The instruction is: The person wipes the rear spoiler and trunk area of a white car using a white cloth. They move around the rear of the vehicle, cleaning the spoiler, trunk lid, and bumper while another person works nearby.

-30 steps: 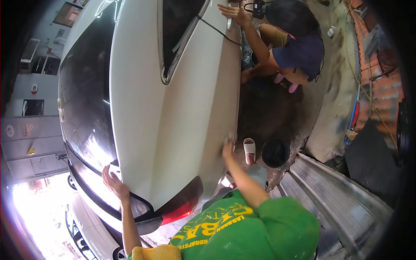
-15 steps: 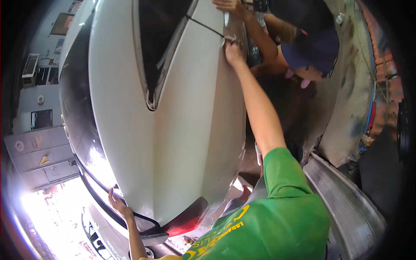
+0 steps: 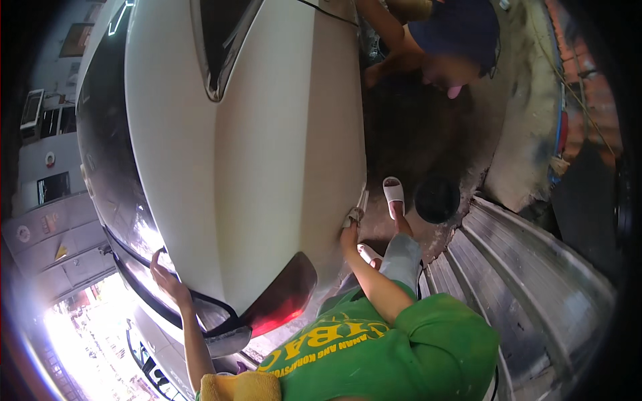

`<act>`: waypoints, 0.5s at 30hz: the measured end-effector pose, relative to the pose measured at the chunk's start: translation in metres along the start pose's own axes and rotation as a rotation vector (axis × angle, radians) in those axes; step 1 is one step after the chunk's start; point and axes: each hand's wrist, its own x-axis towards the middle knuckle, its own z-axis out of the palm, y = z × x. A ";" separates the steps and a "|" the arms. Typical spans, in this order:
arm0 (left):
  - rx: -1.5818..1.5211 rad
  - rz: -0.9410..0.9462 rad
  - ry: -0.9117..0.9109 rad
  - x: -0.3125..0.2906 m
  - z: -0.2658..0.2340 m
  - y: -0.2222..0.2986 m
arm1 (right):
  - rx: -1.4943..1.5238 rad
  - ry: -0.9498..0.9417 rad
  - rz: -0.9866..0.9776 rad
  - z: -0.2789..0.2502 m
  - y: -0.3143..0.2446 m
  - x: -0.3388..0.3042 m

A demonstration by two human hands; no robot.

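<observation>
A white car (image 3: 267, 154) fills the middle, its dark window corner at the top and its red tail light (image 3: 287, 294) close to my body. My right hand (image 3: 349, 234) is closed on a crumpled, light-coloured rag (image 3: 354, 215) at the right edge of the body panel, above the tail light. At the lower left, my left hand (image 3: 172, 286) rests with stretched fingers near the lower edge of the dark rear glass (image 3: 120, 160). A yellow towel (image 3: 241, 386) hangs by my left upper arm.
Another person in a dark blue cap (image 3: 455, 33) crouches beside the car at the upper right. A round black container (image 3: 437, 199) is on the ground near my white slipper (image 3: 393, 194). Ridged metal sheets (image 3: 535, 267) lie at the right. Another vehicle (image 3: 154, 354) shows lower left.
My right hand has come back with the rag from beside the window to the panel's edge nearer me. My left hand stays near the glass edge. The view has shifted; the other person appears higher.
</observation>
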 end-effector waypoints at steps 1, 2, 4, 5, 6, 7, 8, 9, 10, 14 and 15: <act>-0.078 -0.003 0.053 0.001 0.003 -0.014 | -0.055 -0.050 0.000 -0.008 -0.007 -0.014; -0.096 0.049 0.070 0.004 0.005 -0.020 | -0.072 -0.088 0.161 -0.009 -0.028 0.007; -0.130 0.149 0.111 0.012 0.015 -0.031 | -0.028 -0.017 0.008 -0.007 -0.102 0.069; -0.172 0.186 0.102 0.022 0.016 -0.031 | 0.000 0.019 -0.065 -0.007 -0.143 0.099; -0.217 0.228 0.090 0.033 0.019 -0.027 | 0.052 0.149 -0.336 0.008 -0.182 0.113; -0.259 0.222 0.106 0.028 0.019 -0.041 | 0.081 0.064 -0.423 0.002 -0.252 0.097; -0.310 0.223 0.118 0.028 0.025 -0.051 | 0.080 0.000 -0.532 -0.004 -0.297 0.058; -0.316 0.233 0.123 0.029 0.030 -0.053 | 0.088 -0.063 -0.642 -0.004 -0.321 0.029; -0.313 0.240 0.134 0.028 0.033 -0.050 | 0.015 -0.134 -0.768 -0.007 -0.310 -0.005; -0.167 0.300 0.257 0.024 0.014 -0.027 | 0.076 -0.242 -0.606 -0.044 -0.144 -0.119; -0.245 0.204 0.187 0.023 0.004 -0.001 | -0.120 -0.232 -0.454 -0.061 -0.079 -0.127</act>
